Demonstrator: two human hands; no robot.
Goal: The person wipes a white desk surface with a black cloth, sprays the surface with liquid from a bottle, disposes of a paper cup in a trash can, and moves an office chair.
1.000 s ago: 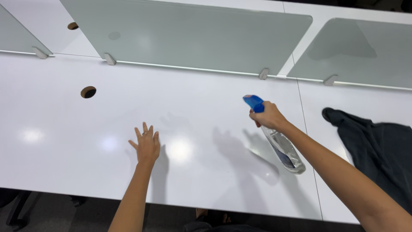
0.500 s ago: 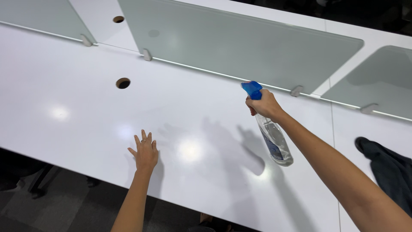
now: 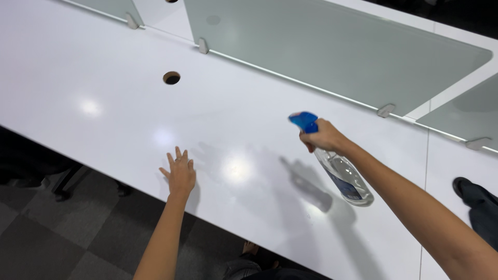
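My right hand (image 3: 326, 137) grips a clear spray bottle (image 3: 343, 175) with a blue nozzle (image 3: 304, 121), held above the white desk (image 3: 93, 62) with the nozzle pointing left. My left hand (image 3: 179, 171) lies flat on the desk near its front edge, fingers spread, holding nothing. The bottle's shadow falls on the desk between the two hands.
Frosted glass divider panels (image 3: 332, 52) stand along the back of the desk on metal clips. A round cable hole (image 3: 171, 78) sits at the back left. A dark cloth (image 3: 474, 199) lies at the right edge. Grey carpet floor (image 3: 57, 233) shows below the front edge.
The view has swung left, so the desk contents slid right and the dark cloth is nearly out of frame. Both hands keep their pose; the bottle stays in my right hand.
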